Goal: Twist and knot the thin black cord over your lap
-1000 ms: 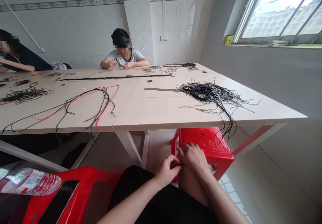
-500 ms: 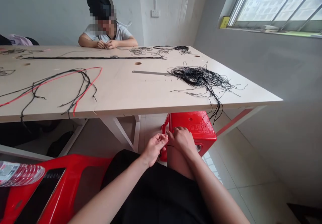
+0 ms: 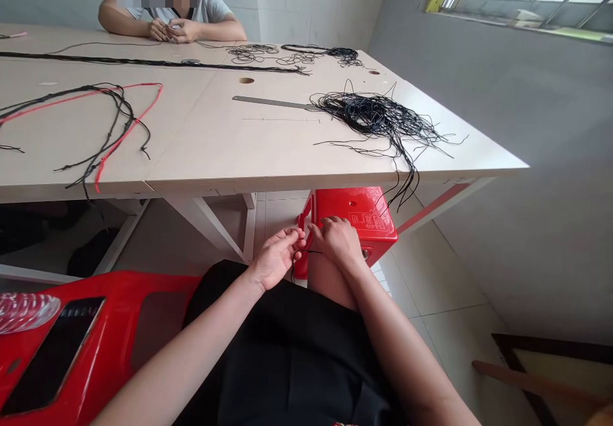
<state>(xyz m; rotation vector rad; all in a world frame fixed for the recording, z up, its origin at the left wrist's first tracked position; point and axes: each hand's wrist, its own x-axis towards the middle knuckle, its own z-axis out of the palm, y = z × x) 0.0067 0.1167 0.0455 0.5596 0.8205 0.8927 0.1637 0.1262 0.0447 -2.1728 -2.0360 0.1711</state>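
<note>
Black and thin, the cord (image 3: 314,251) sits low in front of me, over my knee (image 3: 328,279), in the gap between my two hands. Its short visible stretch lies nearly level, long axis running left to right, with the right end pointing toward my right hand (image 3: 341,241); another strand drops almost straight down below my left hand (image 3: 278,257). That left hand is turned partly palm up, thumb and forefinger brought together at the tips, the other fingers curled in, pinching the cord. My right hand rests back up over the knee, fingers loosely bent and thumb reaching leftward; its underside is hidden, so I can't tell whether it grips the cord's end.

Just past it stands a red stool (image 3: 354,205), partly under the desk (image 3: 205,151). Up there a tangled heap of black cords (image 3: 378,116) covers one end of a metal strip (image 3: 271,102), loose ends hanging over the near edge. Farther left, black cords (image 3: 122,103) and a red cord (image 3: 154,100) bend in an arch. Across from me, a co-worker's hands (image 3: 175,30) meet at the far edge.
</note>
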